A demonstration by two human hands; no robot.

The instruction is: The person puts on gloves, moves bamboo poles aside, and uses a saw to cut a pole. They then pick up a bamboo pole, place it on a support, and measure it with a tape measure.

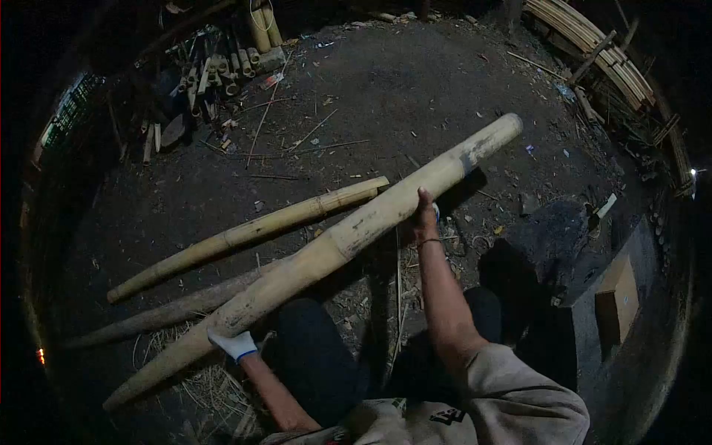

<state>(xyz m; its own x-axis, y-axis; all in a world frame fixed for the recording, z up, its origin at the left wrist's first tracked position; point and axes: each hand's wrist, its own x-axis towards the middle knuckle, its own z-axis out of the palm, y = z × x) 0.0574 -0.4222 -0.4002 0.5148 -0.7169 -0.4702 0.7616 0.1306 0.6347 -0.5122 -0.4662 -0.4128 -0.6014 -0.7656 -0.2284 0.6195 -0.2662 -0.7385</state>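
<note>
A long, thick bamboo pole (334, 248) slants across my lap, raised at its upper right end. My left hand (233, 345), in a white glove with a blue cuff, grips it near its lower left part. Farther up, my right hand (426, 211) holds the pole from its near side, thumb up; its other fingers are mostly hidden, and a bit of blue and white shows beside it. Beyond the pole, a thinner bamboo pole (248, 231) lies on the ground. A darker pole (163, 313) lies between them, partly covered by the held one.
Cut bamboo pieces (222, 70) are piled at the back left. Thin sticks and scraps litter the dirt floor (393, 89). A cardboard box (619, 298) stands on a dark surface at my right. Long bamboo strips (593, 48) are stacked at the upper right.
</note>
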